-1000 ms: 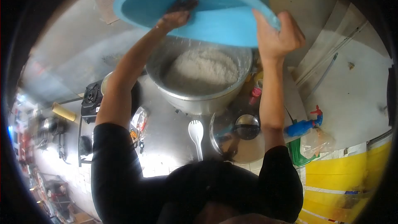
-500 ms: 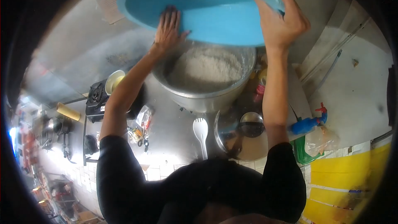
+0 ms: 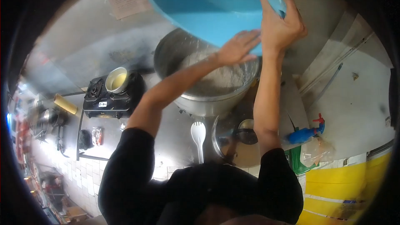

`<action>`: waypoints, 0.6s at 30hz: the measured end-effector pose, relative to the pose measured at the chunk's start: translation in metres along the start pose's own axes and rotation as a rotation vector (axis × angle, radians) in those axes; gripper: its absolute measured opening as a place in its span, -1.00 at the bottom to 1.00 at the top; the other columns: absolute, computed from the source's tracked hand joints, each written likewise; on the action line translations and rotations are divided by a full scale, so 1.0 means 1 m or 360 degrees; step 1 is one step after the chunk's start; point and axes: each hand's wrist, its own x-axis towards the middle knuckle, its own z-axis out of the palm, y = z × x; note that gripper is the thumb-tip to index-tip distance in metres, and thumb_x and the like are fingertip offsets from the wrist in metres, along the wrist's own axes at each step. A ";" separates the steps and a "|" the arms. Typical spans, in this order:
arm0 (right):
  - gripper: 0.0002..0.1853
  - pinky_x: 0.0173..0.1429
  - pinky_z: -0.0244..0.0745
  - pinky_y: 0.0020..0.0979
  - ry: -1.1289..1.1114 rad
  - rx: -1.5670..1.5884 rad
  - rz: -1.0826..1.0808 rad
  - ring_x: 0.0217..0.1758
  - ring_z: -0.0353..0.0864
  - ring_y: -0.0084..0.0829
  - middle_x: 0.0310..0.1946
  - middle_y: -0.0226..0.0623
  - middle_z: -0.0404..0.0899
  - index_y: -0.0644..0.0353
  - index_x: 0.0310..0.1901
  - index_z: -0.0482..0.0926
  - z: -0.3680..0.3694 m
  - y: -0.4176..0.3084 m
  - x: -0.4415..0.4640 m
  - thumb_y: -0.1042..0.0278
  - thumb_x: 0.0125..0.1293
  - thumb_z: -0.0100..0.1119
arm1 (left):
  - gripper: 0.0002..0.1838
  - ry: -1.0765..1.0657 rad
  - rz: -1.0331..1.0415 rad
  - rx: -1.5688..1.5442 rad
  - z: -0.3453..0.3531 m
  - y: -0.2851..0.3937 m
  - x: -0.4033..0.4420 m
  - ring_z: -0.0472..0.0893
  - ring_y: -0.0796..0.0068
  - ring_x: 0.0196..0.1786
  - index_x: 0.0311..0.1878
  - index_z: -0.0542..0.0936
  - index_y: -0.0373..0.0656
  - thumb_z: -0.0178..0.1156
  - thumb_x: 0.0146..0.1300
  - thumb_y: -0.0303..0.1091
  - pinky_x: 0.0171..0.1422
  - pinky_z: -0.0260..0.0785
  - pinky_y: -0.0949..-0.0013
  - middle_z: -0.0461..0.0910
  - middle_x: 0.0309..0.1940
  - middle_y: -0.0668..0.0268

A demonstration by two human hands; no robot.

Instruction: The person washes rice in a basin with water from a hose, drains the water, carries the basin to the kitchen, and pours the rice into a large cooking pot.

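Note:
A large light-blue basin (image 3: pixel 200 12) is tilted over a big metal pot (image 3: pixel 208 104). My right hand (image 3: pixel 283 29) is wrapped round the basin's right rim and holds it up. At the basin's lower edge is my left hand (image 3: pixel 241 48), slightly blurred, with its fingers stretched out; whether it touches the basin I cannot tell. Inside the pot lies a heap of white, floury stuff (image 3: pixel 225 77), partly hidden by my left forearm, and white bits are falling beside the basin's edge.
A two-burner stove (image 3: pixel 106 104) with a small pot (image 3: pixel 117 80) stands to the left. In front lies a white slotted spoon (image 3: pixel 198 137), near a round metal lid (image 3: pixel 218 141). To the right are a blue spray bottle (image 3: pixel 302 135) and a green tray (image 3: pixel 298 162).
My left hand has moved from inside the basin rightward to its lower right edge. The basin has shifted right and tilted more steeply, while my right hand keeps its grip.

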 end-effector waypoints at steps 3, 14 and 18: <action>-0.72 -0.48 0.35 -0.39 -0.0110 -0.0011 0.0204 -0.63 0.44 -0.33 -0.65 -0.27 0.51 0.20 -0.49 0.59 -0.014 -0.001 0.009 0.30 -0.12 0.55 | -0.21 -0.0036 0.0222 0.0077 0.007 -0.012 -0.004 0.15 -0.03 0.51 0.51 0.08 -0.16 -0.04 0.40 0.15 0.53 0.03 -0.05 0.04 0.52 -0.04; -0.69 -0.53 0.24 -0.53 -0.0153 -0.0040 -0.0072 -0.67 0.23 -0.63 -0.77 -0.36 0.36 0.28 -0.53 0.59 -0.048 0.045 0.036 0.29 -0.08 0.57 | -0.42 -0.0874 0.0956 0.1369 -0.110 -0.130 -0.095 0.05 0.34 0.58 0.54 0.08 0.05 -0.26 0.51 -0.09 0.63 -0.04 0.08 0.02 0.57 0.38; -0.65 -0.54 0.17 -0.56 -0.0081 -0.0253 -0.0164 -0.69 0.22 -0.65 -0.76 -0.34 0.41 0.22 -0.63 0.52 -0.064 0.048 0.039 0.27 -0.09 0.59 | -0.36 -0.2239 -0.0643 0.0434 -0.096 -0.160 -0.140 0.08 0.34 0.58 0.54 0.11 0.15 -0.06 0.42 -0.08 0.59 0.04 0.14 0.07 0.56 0.41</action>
